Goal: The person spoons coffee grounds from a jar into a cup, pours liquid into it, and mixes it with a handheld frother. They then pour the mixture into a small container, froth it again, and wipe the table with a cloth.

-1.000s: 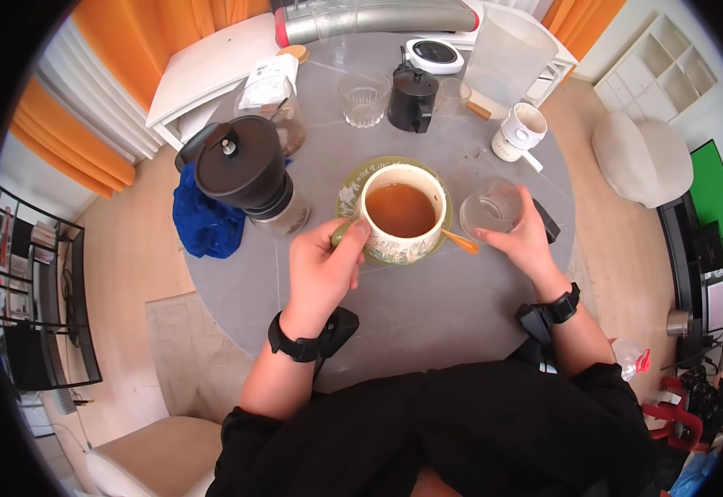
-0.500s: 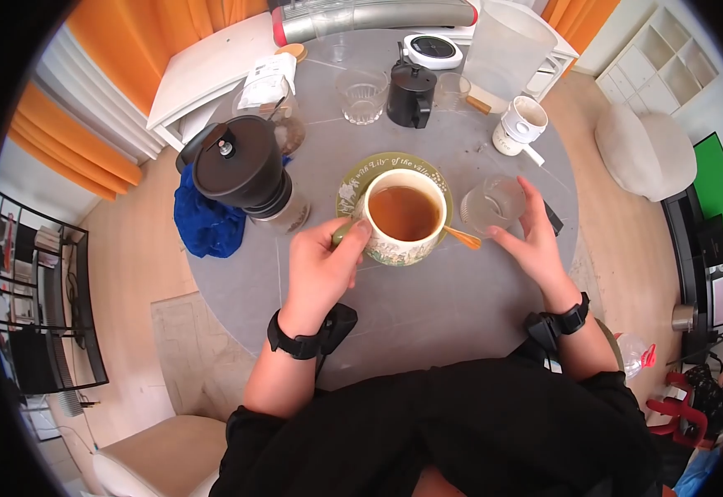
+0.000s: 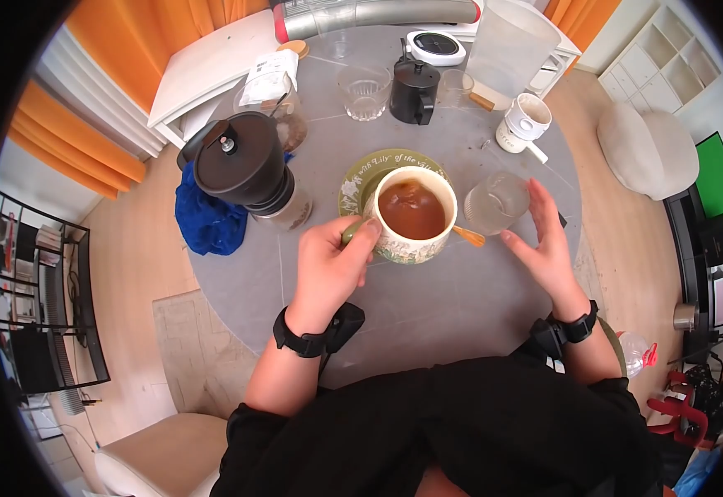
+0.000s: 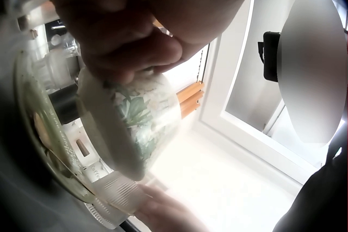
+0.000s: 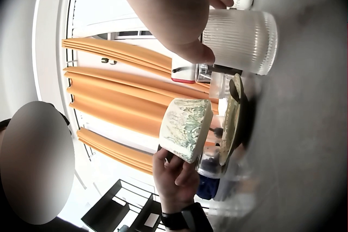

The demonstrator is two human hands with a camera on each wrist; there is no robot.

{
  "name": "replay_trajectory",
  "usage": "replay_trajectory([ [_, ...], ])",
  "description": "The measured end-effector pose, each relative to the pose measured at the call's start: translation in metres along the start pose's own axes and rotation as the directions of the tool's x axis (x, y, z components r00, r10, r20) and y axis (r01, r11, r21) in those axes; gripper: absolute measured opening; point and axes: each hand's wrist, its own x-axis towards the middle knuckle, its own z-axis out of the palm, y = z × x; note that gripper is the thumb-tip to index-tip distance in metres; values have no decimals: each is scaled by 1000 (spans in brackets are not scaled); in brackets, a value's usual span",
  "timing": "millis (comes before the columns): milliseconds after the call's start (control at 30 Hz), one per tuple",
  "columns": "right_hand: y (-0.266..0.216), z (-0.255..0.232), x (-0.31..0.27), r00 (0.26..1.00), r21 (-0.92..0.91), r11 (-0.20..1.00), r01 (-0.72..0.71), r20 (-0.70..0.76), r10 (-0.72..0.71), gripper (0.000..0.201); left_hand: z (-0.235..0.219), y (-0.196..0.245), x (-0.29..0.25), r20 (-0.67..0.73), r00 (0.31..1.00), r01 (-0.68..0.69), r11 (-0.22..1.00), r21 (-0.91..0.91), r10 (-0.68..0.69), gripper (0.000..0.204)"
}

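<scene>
My left hand (image 3: 334, 261) pinches the green handle of a cream floral teacup (image 3: 415, 248) holding brown liquid with a rippled surface. In the right wrist view the teacup (image 5: 187, 128) hangs apart from its green saucer (image 5: 231, 123). A spoon with an orange-brown handle (image 3: 469, 237) sticks out from the saucer's right side, partly hidden by the cup. My right hand (image 3: 550, 253) is beside a ribbed clear glass (image 3: 496, 204), thumb and fingers spread at its right side. The glass stands upright on the grey table.
A black coffee grinder (image 3: 241, 166) and blue cloth (image 3: 208, 215) stand left. Behind are a cut-glass tumbler (image 3: 366, 95), a black pot (image 3: 414, 91), a white scale (image 3: 436, 48), a large frosted pitcher (image 3: 510, 50) and a white mug (image 3: 525, 124). A dark flat object lies behind my right hand.
My left hand has lifted the teacup off the saucer and shifted it slightly right; its liquid now ripples. My right hand's fingers have drawn away from the glass, to the right.
</scene>
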Motion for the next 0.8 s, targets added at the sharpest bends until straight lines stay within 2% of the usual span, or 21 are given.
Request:
replay_trajectory([
  [100, 0, -2, 1, 1000, -2, 1000, 20, 1, -20, 86, -3, 0, 1, 1, 1000, 20, 999, -29, -20, 37],
  [167, 0, -2, 0, 999, -5, 999, 39, -7, -39, 86, -4, 2, 2, -64, 998, 18, 998, -53, -21, 37],
  [333, -9, -5, -2, 994, -74, 993, 96, -52, -100, 79, -4, -3, 3, -57, 998, -14, 998, -61, 10, 36],
  [400, -13, -5, -5, 966, -224, 957, 182, -141, -217, 65, -4, -2, 3, -79, 997, -2, 997, -72, -3, 36],
  [433, -17, -5, -7, 966, -225, 958, 178, -144, -214, 65, -6, 0, 4, -112, 994, -2, 996, -86, -8, 36],
  [500, -25, -5, -11, 927, -404, 882, 242, -173, -333, 44, -10, 1, 5, -143, 990, -11, 994, -107, -4, 35],
  [533, -24, -5, -11, 927, -404, 883, 239, -175, -331, 44, -11, 0, 5, -140, 990, -10, 994, -106, -5, 35],
  [600, -20, -4, -12, 906, -393, 874, 285, -188, -380, 24, -13, -4, 6, -119, 993, -30, 995, -92, 18, 34],
  [800, -14, -6, -11, 926, -352, 906, 233, -203, -317, 9, -11, -3, 6, -148, 989, -30, 996, -89, 16, 35],
])
